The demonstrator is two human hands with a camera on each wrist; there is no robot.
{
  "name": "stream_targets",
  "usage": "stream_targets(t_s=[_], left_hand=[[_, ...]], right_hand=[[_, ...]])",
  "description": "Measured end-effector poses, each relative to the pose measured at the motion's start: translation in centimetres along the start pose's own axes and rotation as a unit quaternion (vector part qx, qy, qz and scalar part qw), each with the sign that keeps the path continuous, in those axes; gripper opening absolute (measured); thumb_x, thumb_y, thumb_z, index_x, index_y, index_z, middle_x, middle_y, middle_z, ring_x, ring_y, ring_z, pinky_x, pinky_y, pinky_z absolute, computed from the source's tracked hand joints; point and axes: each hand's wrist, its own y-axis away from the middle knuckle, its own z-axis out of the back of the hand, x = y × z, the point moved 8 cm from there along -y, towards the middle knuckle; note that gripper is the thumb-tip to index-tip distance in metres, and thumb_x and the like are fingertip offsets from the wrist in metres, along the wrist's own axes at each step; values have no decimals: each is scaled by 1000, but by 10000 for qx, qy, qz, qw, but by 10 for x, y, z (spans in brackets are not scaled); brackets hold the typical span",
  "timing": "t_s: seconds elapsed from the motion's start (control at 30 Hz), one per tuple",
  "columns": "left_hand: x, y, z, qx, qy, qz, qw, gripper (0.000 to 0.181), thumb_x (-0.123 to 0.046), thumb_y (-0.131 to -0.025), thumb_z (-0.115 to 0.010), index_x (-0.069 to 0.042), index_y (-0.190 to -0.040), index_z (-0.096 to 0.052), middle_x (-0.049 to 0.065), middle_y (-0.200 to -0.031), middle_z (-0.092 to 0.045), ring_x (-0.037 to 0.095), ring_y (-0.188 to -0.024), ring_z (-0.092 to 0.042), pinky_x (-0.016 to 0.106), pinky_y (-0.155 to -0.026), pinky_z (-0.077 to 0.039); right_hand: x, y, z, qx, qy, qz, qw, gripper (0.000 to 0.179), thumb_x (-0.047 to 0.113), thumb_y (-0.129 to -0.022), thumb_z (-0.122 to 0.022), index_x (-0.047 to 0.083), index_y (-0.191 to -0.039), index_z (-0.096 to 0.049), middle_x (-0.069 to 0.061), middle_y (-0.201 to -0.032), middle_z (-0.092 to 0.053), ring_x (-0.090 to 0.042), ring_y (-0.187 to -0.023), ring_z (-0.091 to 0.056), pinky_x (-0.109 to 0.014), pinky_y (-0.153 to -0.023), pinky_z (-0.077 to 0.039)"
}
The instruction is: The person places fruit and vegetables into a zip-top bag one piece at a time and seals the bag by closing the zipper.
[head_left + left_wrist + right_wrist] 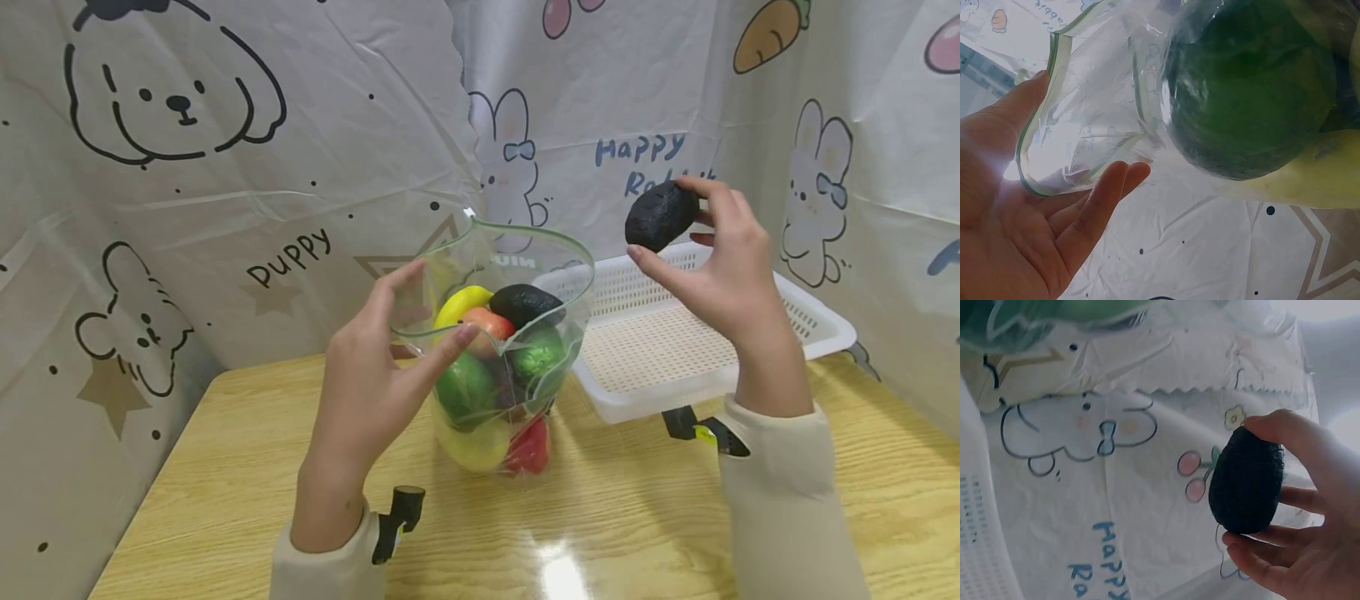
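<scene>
A clear zip bag (589, 271) stands on the table with its mouth wide. My left hand (367, 358) holds its rim on the left side, thumb at the near edge and fingers around the far side. Through the plastic show a dark avocado (527, 305), a yellow fruit (462, 303), a reddish fruit (487, 325), green fruits (465, 385), a pale yellow one (474, 443) and something red (529, 448) at the bottom. Up to the right of the bag, my right hand (731, 262) pinches another blackish avocado (660, 217) between thumb and fingertips, also seen in the right wrist view.
Behind the right forearm sits a white plastic basket (611, 408) with a perforated beige bottom, close to the bag's right side. The wooden table (247, 467) meets a cartoon-printed cloth (225, 217) at the back and sides. Dark wrist-camera mounts (407, 507) stick out from the cuffs.
</scene>
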Motion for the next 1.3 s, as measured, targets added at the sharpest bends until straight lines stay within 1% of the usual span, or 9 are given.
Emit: stream_targets(t_s=[0.1,0.17,0.33,0.43,0.57,0.77,1.03,1.2,1.3], left_hand=[[0,0,0,-2,2,17,10000,76,-45,-89,-78,-14,-150,-47,1,-147,-55,20,-76,-70,35,-70,-60],[0,0,0,-1,-1,14,10000,77,-45,-89,-78,-14,-151,-46,1,-148,-55,20,-76,-70,35,-70,-60],[0,0,0,-4,-16,-24,10000,79,-44,-89,-78,-13,-153,-43,0,-151,-52,20,-76,-71,34,-70,-60],[1,0,0,3,-24,1,10000,80,-44,-89,-78,-13,-154,-43,-1,-152,-51,20,-76,-72,35,-70,-60],[1,0,0,23,-41,71,10000,81,-45,-89,-78,-14,-154,-42,-1,-152,-51,20,-76,-72,35,-70,-60],[0,0,0,22,-62,11,10000,79,-46,-89,-78,-14,-153,-45,1,-150,-53,20,-78,-71,36,-70,-61],[-1,0,0,32,2,-102,9999,81,-44,-86,-81,-13,-152,-46,2,-149,-54,19,-80,-71,34,-71,-61],[-2,0,0,16,-9,-194,9998,82,-41,-85,-82,-10,-152,-46,4,-149,-54,20,-81,-71,35,-71,-61],[-2,0,0,24,-25,-218,9998,82,-42,-85,-82,-10,-152,-46,5,-149,-55,20,-80,-70,35,-71,-61]], right_hand=[[16,3,4,-313,-306,169,9989,78,19,-80,-87,13,-148,-49,-12,-141,-52,-33,-120,-59,-24,-100,-51],[26,6,5,-493,-550,307,9968,77,15,-79,-88,13,-147,-51,-9,-140,-54,-29,-119,-61,-17,-97,-49],[55,14,2,-773,-1093,831,9875,79,3,-74,-89,12,-144,-54,-4,-139,-58,-18,-117,-63,-20,-97,-52],[72,20,-2,-804,-1295,1282,9800,80,-1,-72,-89,8,-144,-53,-5,-139,-57,-19,-120,-63,-23,-99,-52],[90,27,-11,-589,-1376,1738,9733,80,0,-73,-88,5,-144,-52,-6,-140,-57,-23,-122,-63,-27,-102,-52],[102,33,-28,-140,-1358,1904,9722,82,3,-72,-91,7,-144,-52,-4,-145,-56,-23,-127,-57,-30,-99,-51],[109,36,-34,9,-1168,2274,9668,84,8,-72,-93,2,-145,-50,-7,-150,-51,-20,-136,-49,-36,-104,-50],[115,38,-39,185,-1406,2460,9588,84,3,-72,-92,-2,-144,-49,-12,-149,-50,-22,-132,-52,-27,-97,-54],[116,40,-42,233,-1434,2438,9589,82,2,-71,-92,-1,-143,-51,-13,-148,-52,-23,-127,-55,-21,-91,-55]])
